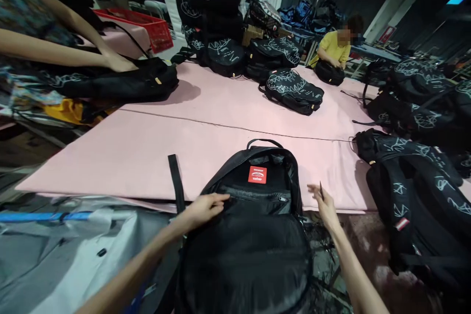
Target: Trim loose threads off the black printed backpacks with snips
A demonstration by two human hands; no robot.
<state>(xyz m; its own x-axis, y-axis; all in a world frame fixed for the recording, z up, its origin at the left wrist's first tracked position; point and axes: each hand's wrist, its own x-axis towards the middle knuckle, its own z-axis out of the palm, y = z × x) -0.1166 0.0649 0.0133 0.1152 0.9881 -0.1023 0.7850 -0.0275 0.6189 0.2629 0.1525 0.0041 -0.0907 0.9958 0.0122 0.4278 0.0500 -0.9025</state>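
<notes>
An unzipped black backpack (246, 250) lies in front of me, its front panel folded down toward me and its top resting on the pink table. Inside it show a red label (257, 174) and a zipped inner pocket (257, 195). My left hand (206, 210) is closed at the bag's left edge, fingers pointing toward the pocket's left end. To the right of the opening, my right hand (326, 203) is apart from the bag. It holds a thin dark pointed tool (321, 190), too small to name exactly.
The pink-covered table (147, 142) has a dark cord (221, 125) across it. Patterned black backpacks are piled at the right (423, 167) and at the back (224, 54); one (294, 91) lies mid-table. A co-worker's hands (119, 61) press a black bag at left. A person in yellow (333, 51) works behind.
</notes>
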